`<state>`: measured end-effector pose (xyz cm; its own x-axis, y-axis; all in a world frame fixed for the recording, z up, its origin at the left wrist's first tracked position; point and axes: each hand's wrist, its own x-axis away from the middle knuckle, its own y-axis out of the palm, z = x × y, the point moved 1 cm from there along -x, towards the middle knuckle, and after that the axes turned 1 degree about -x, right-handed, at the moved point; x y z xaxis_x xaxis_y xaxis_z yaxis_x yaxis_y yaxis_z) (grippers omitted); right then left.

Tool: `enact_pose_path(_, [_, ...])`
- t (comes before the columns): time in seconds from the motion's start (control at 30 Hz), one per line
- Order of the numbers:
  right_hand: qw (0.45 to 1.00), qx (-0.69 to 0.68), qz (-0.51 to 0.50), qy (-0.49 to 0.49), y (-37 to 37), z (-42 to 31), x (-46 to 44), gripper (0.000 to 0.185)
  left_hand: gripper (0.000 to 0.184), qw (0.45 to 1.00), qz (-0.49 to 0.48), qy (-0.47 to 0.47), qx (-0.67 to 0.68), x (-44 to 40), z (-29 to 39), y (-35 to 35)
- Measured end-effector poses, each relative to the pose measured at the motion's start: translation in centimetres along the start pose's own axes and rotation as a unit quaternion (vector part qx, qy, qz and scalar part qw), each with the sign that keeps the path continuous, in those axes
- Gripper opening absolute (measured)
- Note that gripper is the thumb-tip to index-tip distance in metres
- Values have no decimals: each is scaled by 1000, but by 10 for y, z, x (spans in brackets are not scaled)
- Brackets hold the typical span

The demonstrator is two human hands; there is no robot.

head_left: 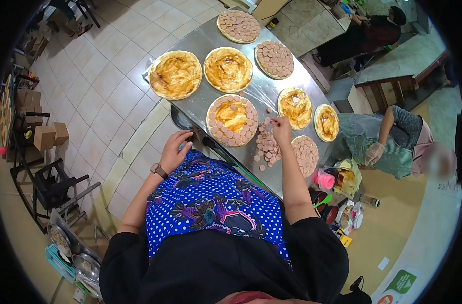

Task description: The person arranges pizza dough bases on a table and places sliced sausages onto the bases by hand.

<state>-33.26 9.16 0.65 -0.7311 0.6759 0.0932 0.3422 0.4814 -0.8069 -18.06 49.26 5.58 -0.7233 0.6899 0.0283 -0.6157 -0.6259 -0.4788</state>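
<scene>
My right hand is over the table, beside a loose heap of pinkish sausage slices; its fingers are bent together, and what is in them is hidden. Left of the heap lies a round pizza base with sausage slices around its rim and orange-brown sauce showing in the middle. My left hand hangs at the near table edge, fingers apart, holding nothing that I can see. A sauced base without slices lies just beyond my right hand. Another base, covered in slices, is right of the heap.
The metal table also bears sauced bases and slice-covered ones. A person in a green striped garment is at the right side, a gloved hand near the table. Bags and a pink container crowd the right end.
</scene>
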Motion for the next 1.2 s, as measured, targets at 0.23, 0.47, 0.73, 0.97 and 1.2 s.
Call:
enact_pose_path(0.23, [972,-136,-183,-62,71,-128,6,21,31,999,7,26,-29,-3,-1,0])
enact_pose_path(0.47, [977,-36,-198,-76,103,-146,0,14,31,1000,20,-4,-12,3,-5,-8])
enact_pose_path(0.73, [964,57,-155,-210,89,-145,21,15,31,1000,15,-17,-3,7,-8,-10])
enact_pose_path(0.97, [999,33,1,-31,9,-46,12,19,29,999,7,-40,26,-1,-9,-10])
enact_pose_path(1.2, [986,164,-18,-30,-36,28,40,15,29,1000,-18,-16,0,-4,-15,-5])
